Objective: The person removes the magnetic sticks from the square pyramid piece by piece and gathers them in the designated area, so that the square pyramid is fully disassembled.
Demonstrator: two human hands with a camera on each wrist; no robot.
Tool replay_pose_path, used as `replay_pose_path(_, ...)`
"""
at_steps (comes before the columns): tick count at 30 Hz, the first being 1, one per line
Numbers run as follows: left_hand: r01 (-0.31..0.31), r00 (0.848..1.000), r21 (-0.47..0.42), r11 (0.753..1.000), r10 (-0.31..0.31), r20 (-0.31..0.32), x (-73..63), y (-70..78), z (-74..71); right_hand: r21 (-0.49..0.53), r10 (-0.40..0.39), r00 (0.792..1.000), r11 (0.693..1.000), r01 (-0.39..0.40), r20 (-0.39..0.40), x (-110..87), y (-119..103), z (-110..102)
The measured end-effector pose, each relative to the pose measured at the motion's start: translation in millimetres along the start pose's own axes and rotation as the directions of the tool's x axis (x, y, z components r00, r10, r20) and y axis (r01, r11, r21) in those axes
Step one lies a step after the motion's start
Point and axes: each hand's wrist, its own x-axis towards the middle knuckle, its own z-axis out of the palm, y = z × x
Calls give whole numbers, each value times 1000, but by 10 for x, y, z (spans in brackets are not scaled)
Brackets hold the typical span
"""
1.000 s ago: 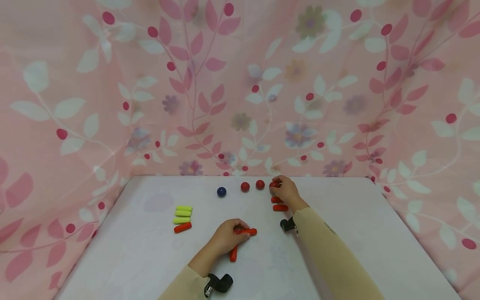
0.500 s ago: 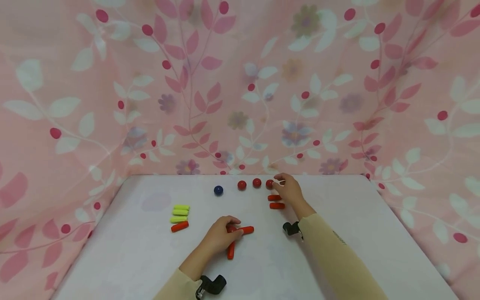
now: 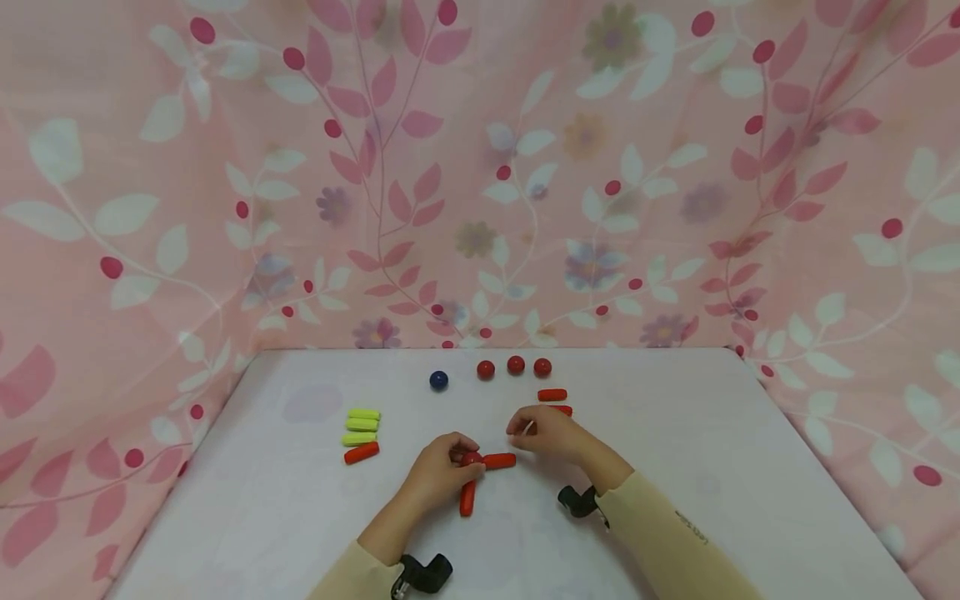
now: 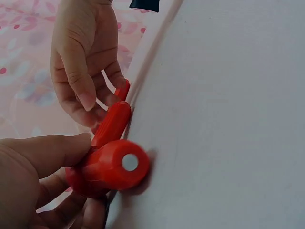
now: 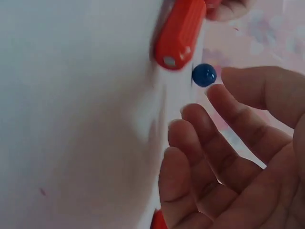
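My left hand [image 3: 438,471] pinches a red ball [image 3: 471,458] low over the white table. Two red rods meet at that ball: one rod [image 3: 498,461] points right, the other rod [image 3: 467,500] points toward me. In the left wrist view, the near rod [image 4: 114,164] shows a round silvery end, and the thumb lies against the joint. My right hand [image 3: 551,433] hovers just right of this piece, fingers loosely bent. Seen from the right wrist, nothing lies between its fingers [image 5: 214,143], and the rod's tip [image 5: 174,47] is close by.
Behind the hands stand a blue ball [image 3: 438,381] and a row of red balls [image 3: 516,365]. Two more red rods [image 3: 552,394] lie behind the right hand, one partly covered by it. Several yellow-green rods [image 3: 362,425] and a red rod [image 3: 362,452] lie at left.
My right hand has left the rightmost red ball, which stays in the row, and has come back toward the left hand. The left hand keeps its hold at nearly the same spot.
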Motion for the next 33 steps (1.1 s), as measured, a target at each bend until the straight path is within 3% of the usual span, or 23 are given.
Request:
replay_pose_path(2, -13, 1000, -12, 1000, 13, -7, 18, -9, 32, 15, -11, 998, 1000, 10, 63, -21, -4, 50)
replay_pose_path(5, -31, 999, -17, 999, 31, -21, 41, -17, 66, 26, -38, 995, 999, 35, 96, -30, -2, 113)
replay_pose_path(13, -39, 999, -24, 999, 38, -32, 89, -20, 102, -25, -38, 995, 999, 41, 89, -27, 23, 212)
replay_pose_path(23, -34, 999, -35, 999, 35, 21, 121, 22, 75, -76, -56, 994, 995, 63, 99, -57, 66, 164)
replay_pose_path(28, -5, 997, -24, 1000, 7, 77, 132, 33, 22, -80, -40, 998, 996, 45, 56, -126, 134, 66)
replay_pose_path(33, -1, 995, -31, 1000, 4, 104, 139, 40, -12, -81, 22, 999, 996, -24, -33, -217, 240, -96)
